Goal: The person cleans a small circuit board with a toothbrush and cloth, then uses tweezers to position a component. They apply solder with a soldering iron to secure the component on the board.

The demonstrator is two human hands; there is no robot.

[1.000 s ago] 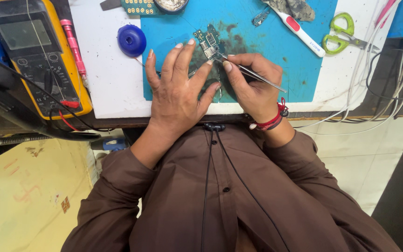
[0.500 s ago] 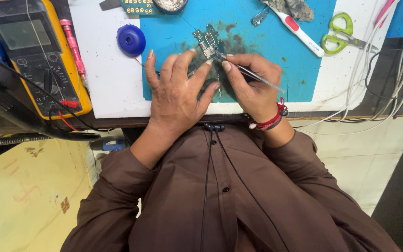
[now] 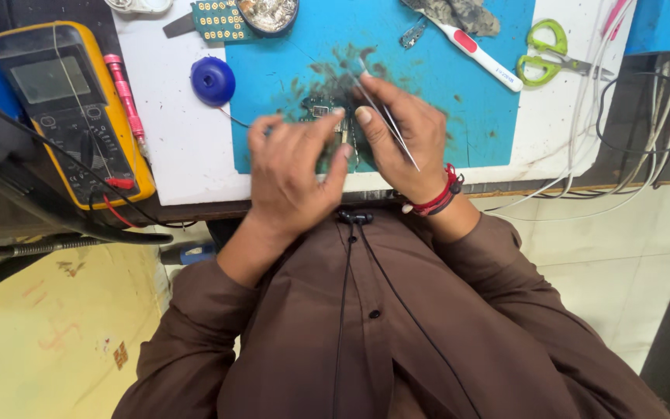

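Observation:
A small dark circuit board (image 3: 321, 110) lies on the blue work mat (image 3: 459, 116) at the desk's near edge. My left hand (image 3: 292, 174) rests on the board, fingers pressing it down and covering most of it. My right hand (image 3: 401, 140) sits just to its right and grips thin metal tweezers (image 3: 385, 116), their tips pointing away over the board's far right corner. A red thread band circles my right wrist.
A yellow multimeter (image 3: 71, 109) with leads and a pink pen (image 3: 127, 97) lie at left. A blue round cap (image 3: 212, 81), a gold-dotted green board (image 3: 220, 19), a white-and-red brush (image 3: 478, 54), green scissors (image 3: 548, 62) and white cables (image 3: 606, 85) surround the mat.
The tweezers have swung from lying flat toward the right to pointing away over the board. Both hands have drawn closer together on the board.

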